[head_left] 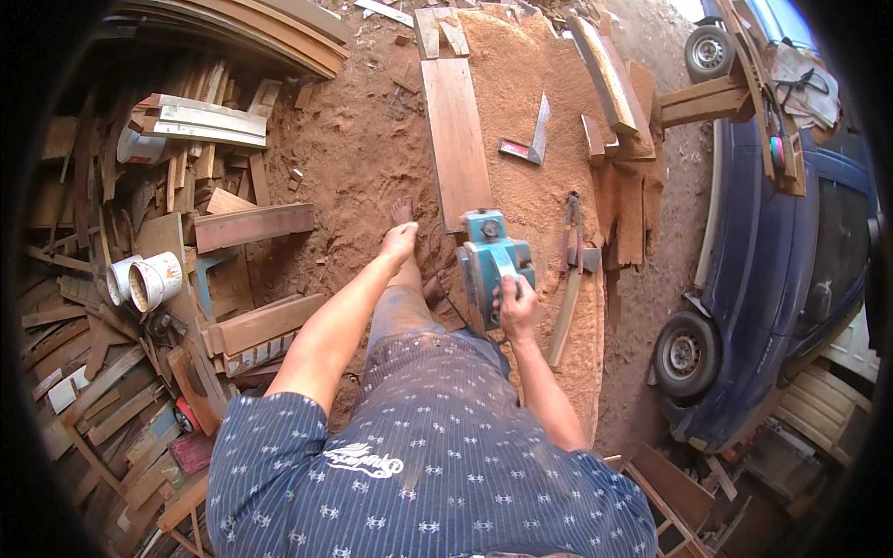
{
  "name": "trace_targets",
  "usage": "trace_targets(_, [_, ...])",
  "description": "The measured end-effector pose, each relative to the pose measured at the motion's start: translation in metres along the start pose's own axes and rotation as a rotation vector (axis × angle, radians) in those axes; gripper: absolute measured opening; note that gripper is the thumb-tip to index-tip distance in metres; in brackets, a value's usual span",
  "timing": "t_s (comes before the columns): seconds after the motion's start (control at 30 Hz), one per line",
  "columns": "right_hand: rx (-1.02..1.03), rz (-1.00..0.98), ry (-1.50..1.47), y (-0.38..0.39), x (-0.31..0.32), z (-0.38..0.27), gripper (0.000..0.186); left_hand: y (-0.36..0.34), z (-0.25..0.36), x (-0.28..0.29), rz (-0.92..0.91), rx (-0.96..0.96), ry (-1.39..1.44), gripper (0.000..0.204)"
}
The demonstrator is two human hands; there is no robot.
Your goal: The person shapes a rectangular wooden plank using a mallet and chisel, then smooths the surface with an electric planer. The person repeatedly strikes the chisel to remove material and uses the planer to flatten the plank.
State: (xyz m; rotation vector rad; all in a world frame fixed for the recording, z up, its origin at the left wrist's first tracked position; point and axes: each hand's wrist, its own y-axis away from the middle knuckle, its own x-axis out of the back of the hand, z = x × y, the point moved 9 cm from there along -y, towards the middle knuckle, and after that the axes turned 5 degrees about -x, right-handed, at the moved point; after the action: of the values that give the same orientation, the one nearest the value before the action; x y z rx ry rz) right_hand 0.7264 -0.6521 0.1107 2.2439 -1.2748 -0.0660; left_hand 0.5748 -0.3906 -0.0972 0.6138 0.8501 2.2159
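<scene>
A teal electric hand planer (pixel 486 265) is gripped by its handle in my right hand (pixel 518 309). The tool is over the near end of a long reddish-brown board (pixel 456 139); whether it touches the wood I cannot tell. My left hand (pixel 400 240) is closed and held out to the left of the board, above my bare leg. Its fingers curl together, so anything inside them is hidden. Right of the planer lie red-handled pincers (pixel 568 228) and a tool with a dark metal head (pixel 584 259) and wooden handle (pixel 564 321). Farther up rests a try square (pixel 534 139).
Sawdust (pixel 507 56) coats the work surface. Thick timber pieces (pixel 605 79) stand along its right side. Scrap wood (pixel 121 400) and white buckets (pixel 155 282) crowd the left. A blue vehicle (pixel 758 279) is parked on the right. Brown dirt ground (pixel 349 139) lies left of the board.
</scene>
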Motion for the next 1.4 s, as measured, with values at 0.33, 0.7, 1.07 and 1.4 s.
trace_targets(0.33, [0.064,-0.031,-0.021,-0.114,-0.079,-0.062,0.047,0.081,-0.156,0.206,0.167,0.301,-0.326,0.046])
trace_targets(0.7, [0.132,0.035,0.087,-0.299,-0.168,-0.162,0.059,0.063,-0.117,0.221,0.222,0.418,0.071,0.045])
trace_targets(1.07, [0.163,-0.002,0.123,-0.432,-0.222,-0.233,0.064,-0.036,0.071,0.184,0.05,0.004,-0.201,0.048])
trace_targets(1.4, [0.004,-0.045,-0.113,-0.225,-0.136,-0.114,0.043,-0.016,0.312,0.036,0.099,-0.804,-0.453,0.037])
